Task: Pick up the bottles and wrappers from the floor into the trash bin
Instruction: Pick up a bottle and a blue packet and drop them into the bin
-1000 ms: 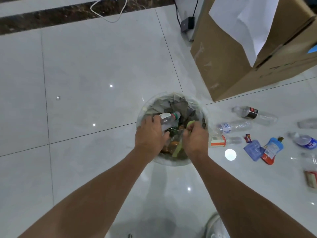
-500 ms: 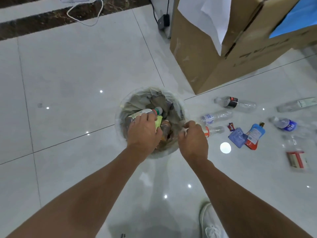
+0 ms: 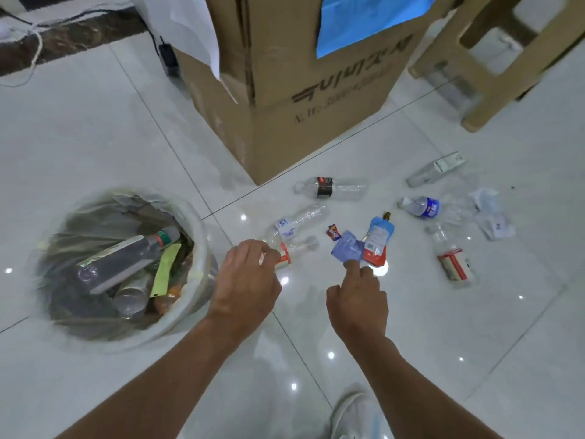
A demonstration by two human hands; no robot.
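The bag-lined trash bin [image 3: 202, 245] stands at the left, holding bottles and a green wrapper. Right of it, my left hand [image 3: 247, 280] curls its fingertips round the end of a small orange-labelled bottle [image 3: 297, 247] lying on the floor. My right hand [image 3: 357, 296] touches a blue wrapper [image 3: 348, 250] with its straight index finger. Around them lie a blue-and-white-labelled bottle [image 3: 297, 221], a black-labelled bottle [image 3: 329, 186], a candy wrapper [image 3: 334, 232], a blue and red pouch [image 3: 378, 240], a blue-labelled bottle [image 3: 424, 206] and a red-labelled bottle [image 3: 454, 261].
A large cardboard box [image 3: 300, 90] stands just behind the litter, and a wooden stool [image 3: 506, 58] at the far right. Another clear bottle [image 3: 437, 169] and clear plastic wrappers [image 3: 490, 213] lie farther right. Cables and an adapter [image 3: 167, 58] run along the back. My shoe [image 3: 357, 416] is below.
Both hands have left the bin, where a bottle and the green wrapper now lie, and moved right to the litter. The view has swung right.
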